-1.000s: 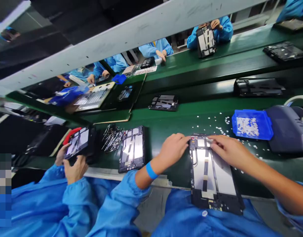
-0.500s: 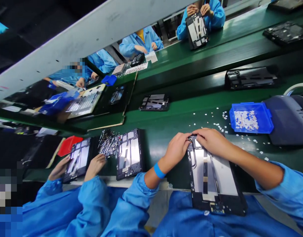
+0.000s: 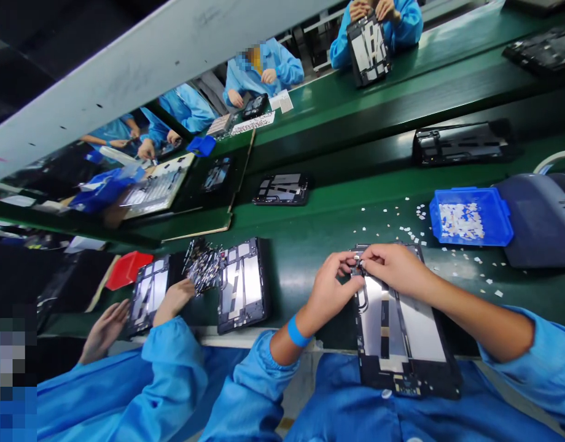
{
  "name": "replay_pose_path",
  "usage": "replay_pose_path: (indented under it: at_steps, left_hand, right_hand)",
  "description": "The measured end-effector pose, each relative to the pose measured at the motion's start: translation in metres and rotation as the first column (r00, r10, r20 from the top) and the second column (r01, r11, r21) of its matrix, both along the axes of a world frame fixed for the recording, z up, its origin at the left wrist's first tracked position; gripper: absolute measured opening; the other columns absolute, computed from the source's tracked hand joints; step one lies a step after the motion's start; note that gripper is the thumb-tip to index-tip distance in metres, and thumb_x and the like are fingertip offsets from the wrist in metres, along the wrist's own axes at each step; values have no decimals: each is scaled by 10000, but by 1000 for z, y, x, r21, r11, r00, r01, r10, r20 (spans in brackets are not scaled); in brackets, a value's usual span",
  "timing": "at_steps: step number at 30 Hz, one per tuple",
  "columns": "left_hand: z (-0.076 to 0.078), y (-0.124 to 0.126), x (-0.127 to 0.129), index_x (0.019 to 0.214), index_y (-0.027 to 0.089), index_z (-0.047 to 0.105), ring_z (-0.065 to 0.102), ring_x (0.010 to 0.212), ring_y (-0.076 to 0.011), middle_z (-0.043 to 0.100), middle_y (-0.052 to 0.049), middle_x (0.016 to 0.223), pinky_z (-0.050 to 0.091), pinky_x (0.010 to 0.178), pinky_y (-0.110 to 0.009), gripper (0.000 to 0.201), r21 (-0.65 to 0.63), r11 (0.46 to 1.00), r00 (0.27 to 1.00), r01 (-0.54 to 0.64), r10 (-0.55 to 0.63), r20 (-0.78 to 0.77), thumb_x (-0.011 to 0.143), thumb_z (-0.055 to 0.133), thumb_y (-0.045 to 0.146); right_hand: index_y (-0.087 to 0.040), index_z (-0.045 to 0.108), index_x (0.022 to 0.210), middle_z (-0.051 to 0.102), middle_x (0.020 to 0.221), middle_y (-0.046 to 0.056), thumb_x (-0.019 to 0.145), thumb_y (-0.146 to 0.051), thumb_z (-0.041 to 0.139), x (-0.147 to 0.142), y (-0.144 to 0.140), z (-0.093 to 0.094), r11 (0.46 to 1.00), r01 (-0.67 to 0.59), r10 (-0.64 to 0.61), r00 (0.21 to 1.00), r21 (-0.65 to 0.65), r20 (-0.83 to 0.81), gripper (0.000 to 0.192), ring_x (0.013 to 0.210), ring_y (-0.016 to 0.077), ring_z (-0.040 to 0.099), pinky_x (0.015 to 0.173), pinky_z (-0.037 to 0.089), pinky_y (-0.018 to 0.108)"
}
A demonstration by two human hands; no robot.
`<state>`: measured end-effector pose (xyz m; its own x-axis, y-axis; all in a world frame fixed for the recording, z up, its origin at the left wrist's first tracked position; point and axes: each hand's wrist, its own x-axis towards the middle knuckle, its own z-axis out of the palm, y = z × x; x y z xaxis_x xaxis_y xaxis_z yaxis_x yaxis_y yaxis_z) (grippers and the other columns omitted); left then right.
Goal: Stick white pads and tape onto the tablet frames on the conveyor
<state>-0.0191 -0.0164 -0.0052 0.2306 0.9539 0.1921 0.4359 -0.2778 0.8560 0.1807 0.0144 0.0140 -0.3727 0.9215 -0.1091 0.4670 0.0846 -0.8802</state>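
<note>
An opened tablet [image 3: 418, 328] with silvery battery panels and a black frame lies tilted in front of me, its near end over the table edge. At its top left corner my left hand [image 3: 333, 282], with a blue band on the wrist, rests its fingertips, the thumb held apart from them. My right hand [image 3: 397, 267] reaches across the tablet's upper edge, thumb and finger pinched beside a small connector or camera part. Something tiny and whitish shows at these fingertips, too small to name. The hands hide most of that corner.
White paper-like bits surround a blue tray [image 3: 508, 230] beside a grey machine [image 3: 540, 221]. To the left stand another opened tablet [image 3: 241, 285] and a pile of small metallic parts [image 3: 202, 267]. A co-worker's hand [image 3: 174, 301] is near that pile. More tablets lie on the green conveyor [image 3: 351, 166].
My left thumb has moved down and away from its fingers. My right fingers have drawn together at the tablet's corner. The co-worker's left hand has come off their tablet.
</note>
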Motion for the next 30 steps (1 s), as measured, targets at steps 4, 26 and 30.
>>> replay_pose_path:
  at_steps: [4,26,30]
  left_hand:
    - [11,-9,6,1024,200,771,670,782,-158,778,-37,919,514,728,-272,147,-154,981,993,-114,114,-5,906,685,220]
    - [14,-14,10,869,208,807,693,728,-172,798,-35,825,525,672,-277,93,-292,942,980,-164,190,62,845,759,284]
    - [7,-2,9,847,180,769,675,744,-157,770,-34,816,523,688,-259,115,-414,901,947,-131,237,217,808,771,288]
  right_hand:
    - [-214,702,801,711,757,-9,888,-231,606,-2,-9,-1,987,25,-36,997,156,69,131,710,157,640,641,415,266]
    - [-222,627,717,676,727,16,867,-166,565,0,-25,-5,858,121,-226,962,499,155,172,706,170,620,671,409,287]
    - [-220,651,756,700,810,68,875,-225,576,67,-9,8,848,239,-428,835,473,345,141,748,198,609,660,370,312]
